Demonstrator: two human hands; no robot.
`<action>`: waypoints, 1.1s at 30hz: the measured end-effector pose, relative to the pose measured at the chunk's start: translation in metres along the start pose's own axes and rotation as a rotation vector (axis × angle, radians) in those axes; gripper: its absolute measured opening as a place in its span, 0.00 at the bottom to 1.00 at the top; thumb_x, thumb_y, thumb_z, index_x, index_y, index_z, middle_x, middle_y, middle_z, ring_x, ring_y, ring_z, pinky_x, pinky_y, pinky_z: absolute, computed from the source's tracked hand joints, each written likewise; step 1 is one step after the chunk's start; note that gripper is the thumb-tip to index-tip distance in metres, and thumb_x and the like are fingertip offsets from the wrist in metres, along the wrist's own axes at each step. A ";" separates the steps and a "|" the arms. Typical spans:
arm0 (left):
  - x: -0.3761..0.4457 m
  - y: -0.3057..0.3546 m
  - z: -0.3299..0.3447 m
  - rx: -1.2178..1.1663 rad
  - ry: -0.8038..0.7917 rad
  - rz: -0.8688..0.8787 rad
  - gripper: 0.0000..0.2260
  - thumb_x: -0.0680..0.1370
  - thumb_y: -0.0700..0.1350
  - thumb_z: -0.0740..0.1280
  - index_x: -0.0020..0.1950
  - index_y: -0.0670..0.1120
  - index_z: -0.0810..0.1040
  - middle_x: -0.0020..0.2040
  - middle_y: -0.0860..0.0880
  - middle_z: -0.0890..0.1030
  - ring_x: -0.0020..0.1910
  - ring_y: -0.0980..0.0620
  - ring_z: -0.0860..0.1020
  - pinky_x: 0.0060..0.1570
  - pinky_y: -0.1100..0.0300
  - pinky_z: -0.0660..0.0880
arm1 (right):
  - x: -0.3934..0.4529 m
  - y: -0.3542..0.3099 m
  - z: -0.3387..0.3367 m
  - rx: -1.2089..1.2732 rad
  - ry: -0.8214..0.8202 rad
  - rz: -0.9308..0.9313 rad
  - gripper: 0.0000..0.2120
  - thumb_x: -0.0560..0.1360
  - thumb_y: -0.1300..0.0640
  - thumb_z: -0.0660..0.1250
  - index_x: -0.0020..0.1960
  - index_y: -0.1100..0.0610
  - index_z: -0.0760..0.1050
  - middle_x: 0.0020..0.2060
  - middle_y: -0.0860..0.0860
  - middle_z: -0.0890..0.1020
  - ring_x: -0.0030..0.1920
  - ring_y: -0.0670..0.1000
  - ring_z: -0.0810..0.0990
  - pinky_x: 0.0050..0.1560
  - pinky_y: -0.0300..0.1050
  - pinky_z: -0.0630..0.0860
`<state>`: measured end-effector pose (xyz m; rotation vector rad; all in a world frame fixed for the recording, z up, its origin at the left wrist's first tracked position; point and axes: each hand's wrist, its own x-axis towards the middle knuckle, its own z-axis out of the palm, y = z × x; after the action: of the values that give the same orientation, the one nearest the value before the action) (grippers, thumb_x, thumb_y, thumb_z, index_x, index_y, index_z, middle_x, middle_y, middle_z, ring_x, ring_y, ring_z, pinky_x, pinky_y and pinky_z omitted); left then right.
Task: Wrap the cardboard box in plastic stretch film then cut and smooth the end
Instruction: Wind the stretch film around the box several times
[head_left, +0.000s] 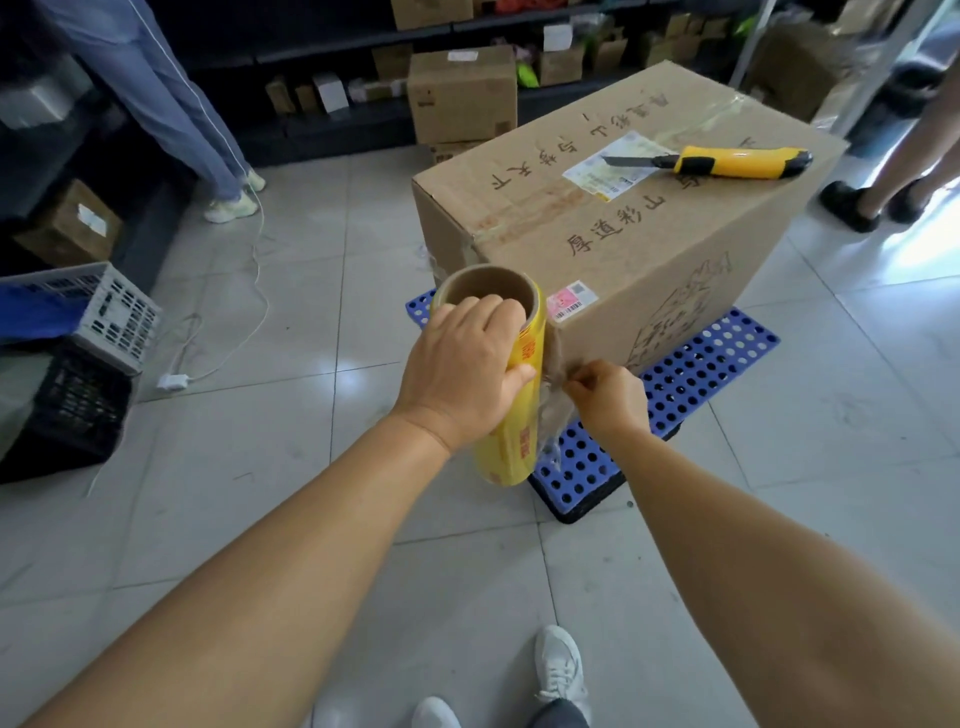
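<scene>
**Head view: film roll held upright at the near corner of the box**

I see my left hand (460, 374) wrapped around the upper part of the stretch film roll (511, 395), fingers hooked over the rim of its cardboard core, thumb along the yellow label. The roll stands nearly upright, its long axis leaning slightly, open core end facing up toward me, lower end pointing at the floor. It sits just beside the near vertical corner of the cardboard box (649, 249).

My right hand (608, 397) pinches the loose edge of clear film (553, 410) coming off the roll, fingertips close to the box's near corner. Whether the film already touches the cardboard I cannot tell.

The box rests on a blue perforated pallet (696, 374) on the tiled floor, its long axis running away from me toward the upper right. On its top lies a yellow utility knife (727, 162) with the blade extended, pointing left, the tip over a shipping label (618, 169).

At left, a white slatted crate (117, 317) holds something blue; a black crate (78, 410) sits under it, contents unclear.
</scene>
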<state>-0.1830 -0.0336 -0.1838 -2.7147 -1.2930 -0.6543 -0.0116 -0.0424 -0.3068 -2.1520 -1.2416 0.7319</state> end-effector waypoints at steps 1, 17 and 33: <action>0.000 -0.001 0.002 -0.016 0.008 0.003 0.15 0.65 0.47 0.75 0.42 0.42 0.73 0.38 0.45 0.76 0.38 0.43 0.74 0.41 0.53 0.70 | 0.001 0.001 0.003 0.001 0.012 0.014 0.07 0.76 0.58 0.65 0.48 0.57 0.81 0.43 0.54 0.83 0.39 0.51 0.77 0.39 0.42 0.71; 0.002 -0.007 0.010 -0.100 0.049 0.038 0.15 0.65 0.46 0.74 0.41 0.41 0.72 0.37 0.45 0.75 0.36 0.43 0.73 0.40 0.51 0.70 | 0.007 0.015 0.016 -0.045 0.081 0.029 0.06 0.76 0.52 0.66 0.47 0.54 0.78 0.45 0.53 0.81 0.42 0.52 0.75 0.43 0.45 0.70; 0.001 -0.006 0.009 -0.109 0.025 0.009 0.14 0.68 0.47 0.73 0.42 0.42 0.72 0.38 0.46 0.75 0.37 0.46 0.73 0.43 0.51 0.71 | 0.025 0.009 -0.012 -0.625 0.027 -0.154 0.26 0.69 0.29 0.62 0.45 0.54 0.73 0.35 0.50 0.77 0.37 0.54 0.78 0.37 0.47 0.75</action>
<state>-0.1835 -0.0270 -0.1924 -2.7863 -1.2757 -0.7772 0.0127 -0.0268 -0.3091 -2.4843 -1.7715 0.2609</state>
